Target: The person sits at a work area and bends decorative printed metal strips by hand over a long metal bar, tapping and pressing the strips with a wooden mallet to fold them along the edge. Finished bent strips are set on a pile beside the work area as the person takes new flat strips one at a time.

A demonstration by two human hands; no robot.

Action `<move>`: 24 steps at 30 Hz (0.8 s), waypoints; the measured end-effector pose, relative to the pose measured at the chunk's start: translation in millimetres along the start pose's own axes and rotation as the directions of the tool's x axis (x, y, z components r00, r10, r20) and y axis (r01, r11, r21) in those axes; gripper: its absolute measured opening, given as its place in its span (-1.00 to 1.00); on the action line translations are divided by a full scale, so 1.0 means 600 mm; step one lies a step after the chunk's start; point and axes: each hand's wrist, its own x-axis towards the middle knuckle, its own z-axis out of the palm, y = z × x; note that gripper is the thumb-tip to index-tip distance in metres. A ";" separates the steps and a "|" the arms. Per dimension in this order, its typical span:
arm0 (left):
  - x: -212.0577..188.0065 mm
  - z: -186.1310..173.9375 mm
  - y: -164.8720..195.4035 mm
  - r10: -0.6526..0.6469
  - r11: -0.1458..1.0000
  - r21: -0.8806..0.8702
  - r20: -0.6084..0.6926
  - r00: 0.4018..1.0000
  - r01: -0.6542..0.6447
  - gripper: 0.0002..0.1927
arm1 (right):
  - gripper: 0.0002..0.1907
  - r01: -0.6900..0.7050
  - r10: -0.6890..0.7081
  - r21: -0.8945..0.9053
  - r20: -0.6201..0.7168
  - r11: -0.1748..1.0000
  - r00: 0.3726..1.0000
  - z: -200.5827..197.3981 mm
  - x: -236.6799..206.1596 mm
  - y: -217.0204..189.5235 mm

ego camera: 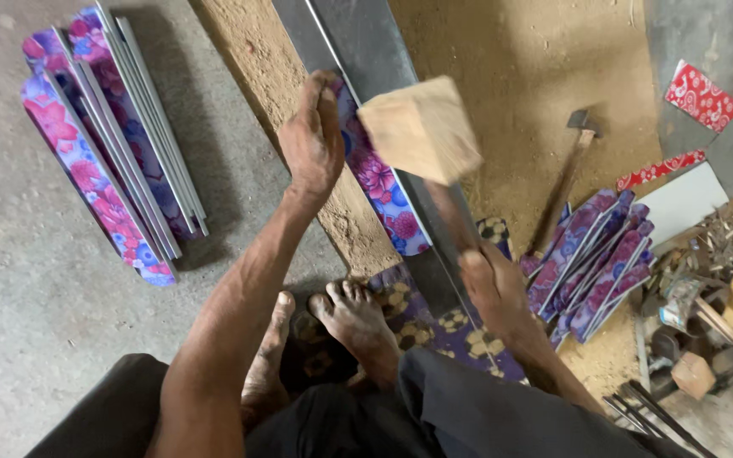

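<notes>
Workshop floor: grey concrete on one side, sandy dirt on the other, a long steel rail (375, 51) running between them. I am looking down on a seated person, bare feet (358, 318) resting on a patterned mat (434, 326) just below both hands.

The left hand (311, 140) is pressing down, fingers curled over the edge of a floral-printed sheet piece (383, 191) that is lying against the rail. The right hand (489, 284) is gripping the handle of a wooden mallet (422, 127), closed tight around it; the mallet head is blurring, raised just right of the left hand, above the floral piece.

Well left of the left hand, a stack of folded floral channels (108, 140) is lying on the concrete. Just right of the right hand, another pile of floral pieces (595, 259) is fanning out. Beyond that pile, a small hammer (570, 174) is lying on the sand. Scrap and red offcuts (702, 95) are sitting far right.
</notes>
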 end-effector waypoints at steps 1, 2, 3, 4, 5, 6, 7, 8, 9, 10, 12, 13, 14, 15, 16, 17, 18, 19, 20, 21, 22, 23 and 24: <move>-0.001 0.003 -0.001 -0.027 0.999 0.036 -0.006 1.000 0.027 -0.64 | -0.46 0.082 -0.082 0.014 -0.009 0.997 0.997 -0.003 -0.004 0.002; -0.002 0.005 -0.003 -0.007 0.998 0.058 -0.032 0.999 0.009 -0.63 | -0.44 0.147 -0.147 0.023 -0.008 0.989 0.989 -0.006 -0.011 0.004; -0.002 0.009 -0.005 0.015 0.997 0.074 -0.047 0.999 -0.012 -0.63 | -0.45 0.173 -0.173 0.026 -0.033 0.984 0.984 -0.010 -0.016 0.010; -0.001 0.013 -0.007 0.058 0.995 0.088 -0.064 0.996 -0.052 -0.62 | -0.46 0.215 -0.212 0.031 -0.074 0.976 0.974 -0.011 -0.022 0.019; -0.001 0.015 -0.009 0.038 0.998 0.055 -0.051 0.998 -0.035 -0.62 | -0.46 0.263 -0.258 0.033 -0.119 0.964 0.959 -0.013 -0.027 0.031; 0.000 0.018 -0.011 0.018 1.000 0.020 -0.034 0.999 -0.017 -0.62 | -0.49 0.121 -0.121 0.011 -0.052 0.993 0.991 -0.014 -0.033 0.047; 0.000 0.019 -0.013 -0.002 1.000 -0.012 -0.016 1.000 0.002 -0.62 | -0.51 -0.021 0.022 -0.018 0.014 1.000 1.000 -0.015 -0.037 0.066; 0.002 0.020 -0.013 0.013 1.000 -0.019 -0.021 1.000 -0.014 -0.63 | -0.52 -0.159 0.163 -0.055 0.076 0.986 0.984 -0.017 -0.040 0.086; 0.004 0.019 -0.013 0.028 0.999 -0.022 -0.031 0.999 -0.029 -0.64 | -0.53 -0.064 0.065 -0.040 0.020 0.997 0.998 -0.016 -0.051 0.105; 0.006 0.019 -0.014 0.045 0.999 -0.021 -0.053 0.998 -0.046 -0.65 | -0.52 0.044 -0.045 -0.034 -0.032 0.998 0.998 -0.022 -0.058 0.121; 0.009 0.017 -0.013 0.033 0.998 0.063 -0.066 0.997 -0.029 -0.65 | -0.53 0.121 -0.119 0.023 -0.097 0.992 0.988 -0.030 -0.077 0.137; 0.010 0.016 -0.011 0.030 0.995 0.096 -0.059 0.998 -0.024 -0.66 | -0.54 0.105 -0.093 0.076 -0.139 0.992 0.986 -0.038 -0.081 0.135; 0.010 0.016 -0.010 0.050 0.996 0.081 -0.083 0.995 -0.043 -0.66 | -0.54 0.109 -0.083 0.128 -0.197 0.986 0.977 -0.031 -0.086 0.128; 0.010 0.015 -0.008 0.076 0.996 0.058 -0.108 0.991 -0.070 -0.66 | -0.54 0.019 -0.025 -0.050 -0.139 0.999 0.990 -0.029 -0.084 0.117; 0.010 0.016 -0.007 0.095 0.995 0.039 -0.129 0.987 -0.090 -0.66 | -0.57 -0.027 0.006 -0.210 -0.101 0.977 0.995 -0.016 -0.079 0.105; 0.010 0.015 -0.006 0.077 0.997 0.013 -0.116 0.990 -0.076 -0.66 | -0.60 -0.025 -0.001 -0.346 -0.073 0.938 0.997 0.008 -0.075 0.092; 0.011 0.016 -0.005 0.064 0.998 -0.009 -0.109 0.992 -0.065 -0.66 | -0.62 0.098 -0.111 -0.462 -0.002 0.882 0.994 0.033 -0.064 0.085; 0.012 0.017 -0.006 0.046 0.998 -0.028 -0.107 0.993 -0.049 -0.66 | -0.64 0.245 -0.226 -0.557 0.105 0.793 0.968 0.091 -0.057 0.081; 0.015 0.017 -0.007 0.048 0.999 -0.015 -0.110 0.993 -0.050 -0.66 | -0.65 0.406 -0.320 -0.618 0.251 0.673 0.913 0.148 -0.039 0.087; 0.018 0.017 -0.006 0.040 0.999 -0.002 -0.100 0.994 -0.040 -0.66 | -0.65 0.551 -0.370 -0.598 0.409 0.582 0.834 0.221 -0.038 0.089; 0.021 0.019 -0.010 0.046 0.999 -0.002 -0.086 0.995 -0.047 -0.65 | -0.65 0.601 -0.375 -0.594 0.470 0.535 0.799 0.268 -0.032 0.103; 0.027 0.020 -0.012 0.064 0.998 -0.009 -0.106 0.992 -0.066 -0.65 | -0.64 0.649 -0.385 -0.588 0.523 0.483 0.761 0.309 -0.023 0.119; 0.033 0.021 -0.014 0.083 0.996 -0.018 -0.132 0.988 -0.086 -0.66 | -0.63 0.663 -0.435 -0.581 0.501 0.472 0.748 0.336 -0.017 0.136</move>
